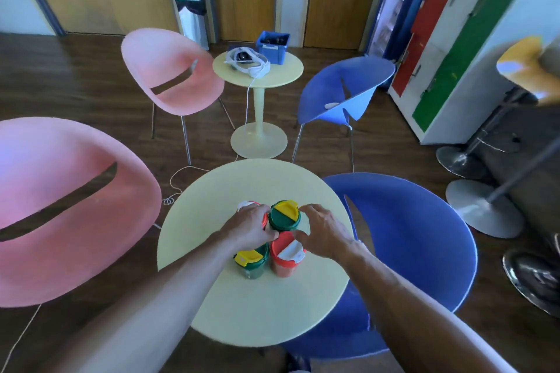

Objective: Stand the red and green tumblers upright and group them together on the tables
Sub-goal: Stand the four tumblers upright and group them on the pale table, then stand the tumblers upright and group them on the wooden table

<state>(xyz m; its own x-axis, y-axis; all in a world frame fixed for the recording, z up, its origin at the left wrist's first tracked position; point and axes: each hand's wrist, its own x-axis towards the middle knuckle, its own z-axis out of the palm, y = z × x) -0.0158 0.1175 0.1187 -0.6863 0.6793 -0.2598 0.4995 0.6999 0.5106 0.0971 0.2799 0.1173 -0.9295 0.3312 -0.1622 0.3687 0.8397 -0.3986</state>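
Four tumblers stand upright in a tight cluster on the near round yellow table (pixel 212 191). My left hand (pixel 250 227) wraps the far red tumbler (pixel 264 220), hiding most of it; its white lid (pixel 246 205) peeks out beyond my fingers. My right hand (pixel 324 233) curls against the right side of the far green tumbler (pixel 285 216) with a yellow lid, thumb near the lid of the near red tumbler (pixel 285 257). The near green tumbler (pixel 251 260) stands just under my left wrist.
A pink chair (pixel 60 206) is at the table's left and a blue chair (pixel 409 236) at its right. Beyond stands a second small yellow table (pixel 281 73) with a blue bin (pixel 272 47) and a white headset (pixel 247 62), flanked by another pink chair and another blue one.
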